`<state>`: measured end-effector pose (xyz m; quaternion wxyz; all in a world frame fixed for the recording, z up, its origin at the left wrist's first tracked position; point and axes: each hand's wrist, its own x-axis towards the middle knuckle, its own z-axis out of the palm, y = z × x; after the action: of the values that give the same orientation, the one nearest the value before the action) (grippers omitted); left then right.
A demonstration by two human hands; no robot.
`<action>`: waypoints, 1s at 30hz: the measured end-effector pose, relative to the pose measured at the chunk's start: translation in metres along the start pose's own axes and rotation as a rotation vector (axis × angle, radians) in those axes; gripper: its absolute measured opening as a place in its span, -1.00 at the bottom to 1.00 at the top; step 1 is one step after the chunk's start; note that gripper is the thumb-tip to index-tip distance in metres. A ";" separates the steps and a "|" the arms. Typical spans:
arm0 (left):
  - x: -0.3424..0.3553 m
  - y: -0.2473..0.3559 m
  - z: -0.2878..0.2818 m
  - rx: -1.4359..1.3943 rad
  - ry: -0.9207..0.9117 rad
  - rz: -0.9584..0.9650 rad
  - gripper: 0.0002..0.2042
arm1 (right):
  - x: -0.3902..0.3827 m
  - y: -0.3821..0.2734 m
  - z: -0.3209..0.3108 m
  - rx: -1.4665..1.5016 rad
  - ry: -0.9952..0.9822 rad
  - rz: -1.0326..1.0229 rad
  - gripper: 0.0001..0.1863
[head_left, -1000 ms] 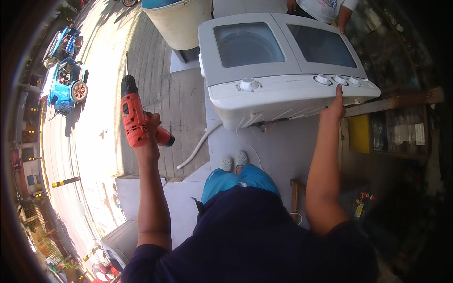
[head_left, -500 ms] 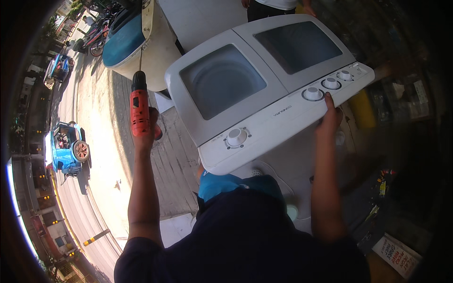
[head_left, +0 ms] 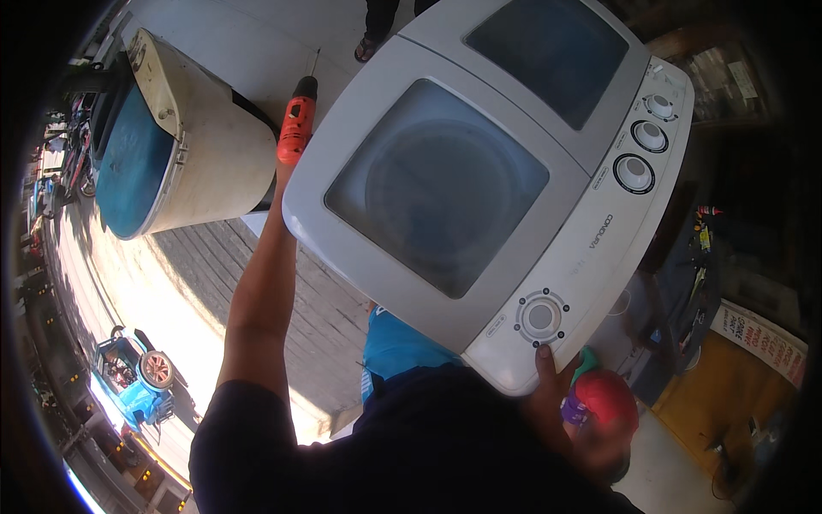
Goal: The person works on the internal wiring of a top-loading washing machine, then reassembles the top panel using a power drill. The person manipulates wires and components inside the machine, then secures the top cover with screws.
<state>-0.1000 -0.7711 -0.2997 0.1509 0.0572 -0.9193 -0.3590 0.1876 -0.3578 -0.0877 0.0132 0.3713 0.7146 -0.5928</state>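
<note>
The grey-white top of a twin-tub washing machine (head_left: pixel 377 261) fills the middle, tilted, with two dark see-through lids and a white control panel (head_left: pixel 582 265) with round dials. My right hand (head_left: pixel 552 390) grips the panel's near corner, its thumb on top beside the single large dial (head_left: pixel 541 317) and its fingers hidden underneath. At the machine's left edge, my left hand (head_left: pixel 283 174) is closed round a red-and-black cordless drill (head_left: pixel 295 128) with a long thin bit pointing away. The drill's handle is mostly hidden. What lies under the washing machine top cannot be seen.
A cream tub with a blue-green lid (head_left: pixel 137 180) stands to the left. Someone in a red cap (head_left: pixel 608 398) is low beside my right hand; another person's sandalled foot (head_left: pixel 366 50) shows at the far side. A blue three-wheeler (head_left: pixel 137 377) is out on the road.
The washing machine top has turned and come nearer. My right hand has shifted from beside the grouped dials to the near corner. The drill has moved farther away and rightward; my view has turned too.
</note>
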 end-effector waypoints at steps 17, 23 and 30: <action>-0.164 0.118 0.052 -0.959 0.044 -0.658 -0.60 | 0.101 0.032 -0.162 0.270 0.083 -0.135 -0.25; -0.264 0.196 0.089 -0.472 -0.096 -0.328 -0.55 | 0.155 0.025 -0.286 0.042 0.162 -0.241 -0.28; -0.235 0.211 0.074 -0.640 -0.031 -0.251 -0.66 | 0.131 -0.022 -0.201 -0.496 0.586 -0.710 -0.44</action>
<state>0.1004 -0.5183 -0.2637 0.1020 0.1140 -0.7479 -0.6459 0.1659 -0.1188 -0.0700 -0.3016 0.2424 0.8890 -0.2449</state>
